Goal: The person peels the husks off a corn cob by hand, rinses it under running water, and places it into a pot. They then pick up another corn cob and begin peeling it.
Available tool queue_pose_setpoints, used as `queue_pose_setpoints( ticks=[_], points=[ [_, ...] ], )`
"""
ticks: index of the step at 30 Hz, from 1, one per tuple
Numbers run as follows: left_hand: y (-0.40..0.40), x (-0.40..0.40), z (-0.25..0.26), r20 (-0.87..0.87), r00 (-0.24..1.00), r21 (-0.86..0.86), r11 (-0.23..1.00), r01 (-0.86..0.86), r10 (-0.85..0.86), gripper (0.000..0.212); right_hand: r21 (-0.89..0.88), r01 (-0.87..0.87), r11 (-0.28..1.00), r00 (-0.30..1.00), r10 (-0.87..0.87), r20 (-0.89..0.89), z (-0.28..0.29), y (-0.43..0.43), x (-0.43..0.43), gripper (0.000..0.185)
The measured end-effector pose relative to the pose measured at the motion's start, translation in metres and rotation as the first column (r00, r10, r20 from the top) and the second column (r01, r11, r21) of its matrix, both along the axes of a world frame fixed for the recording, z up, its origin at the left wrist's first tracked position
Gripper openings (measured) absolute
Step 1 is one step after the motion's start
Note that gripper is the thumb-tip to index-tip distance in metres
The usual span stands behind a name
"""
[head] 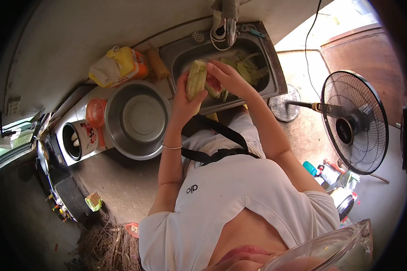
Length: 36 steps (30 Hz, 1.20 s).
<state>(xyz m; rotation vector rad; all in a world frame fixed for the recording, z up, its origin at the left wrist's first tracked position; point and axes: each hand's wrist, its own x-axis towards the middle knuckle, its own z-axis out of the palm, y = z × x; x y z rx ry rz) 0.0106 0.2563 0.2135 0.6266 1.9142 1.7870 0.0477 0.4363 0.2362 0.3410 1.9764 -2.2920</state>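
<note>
My left hand grips a pale green corn cob over the near left part of a stainless steel sink. My right hand is at the cob's right side, its fingertips close to the kernels; whether they touch cannot be told. Green corn husks lie in the basin. Below my right hand, a red and pale green piece shows, partly hidden by the hands. The metal faucet rises behind the basin, wrapped in cloth at its top.
A large steel basin stands left of the sink, beside an orange plastic strainer or cup and a floral pot. Behind are a yellow jug and yellowish corn cobs. A standing fan is at right.
</note>
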Motion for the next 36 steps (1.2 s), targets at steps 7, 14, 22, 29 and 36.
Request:
queue_pose_setpoints(
  ticks=[7, 14, 22, 29, 36],
  points=[
    [0.0, 0.001, -0.012, -0.06, 0.998, 0.066, 0.997, -0.027, 0.031, 0.048, -0.063, -0.026, 0.998, 0.997, 0.021, -0.076, -0.014, -0.005, -0.004, 0.027],
    [-0.003, -0.003, -0.026, 0.161, 0.985, 0.194, 0.977, -0.087, 0.056, 0.046, -0.227, -0.167, 0.96, 0.98, 0.137, -0.142, -0.004, -0.003, 0.004, 0.027],
    [0.005, 0.0, 0.0, -0.06, 0.992, 0.056, 0.992, -0.11, 0.114, 0.042, -0.047, -0.005, 0.999, 0.998, 0.002, -0.068, -0.01, -0.009, -0.003, 0.031],
    [0.007, -0.001, -0.01, 0.096, 0.983, 0.186, 0.967, -0.174, 0.159, 0.044, -0.209, -0.138, 0.968, 0.978, 0.1, -0.184, -0.012, -0.007, 0.003, 0.028],
    [0.004, 0.0, -0.004, 0.161, 0.984, 0.126, 0.988, -0.091, 0.07, 0.051, 0.358, -0.026, 0.933, 0.999, 0.04, -0.033, 0.008, -0.011, 0.002, 0.028]
  ],
)
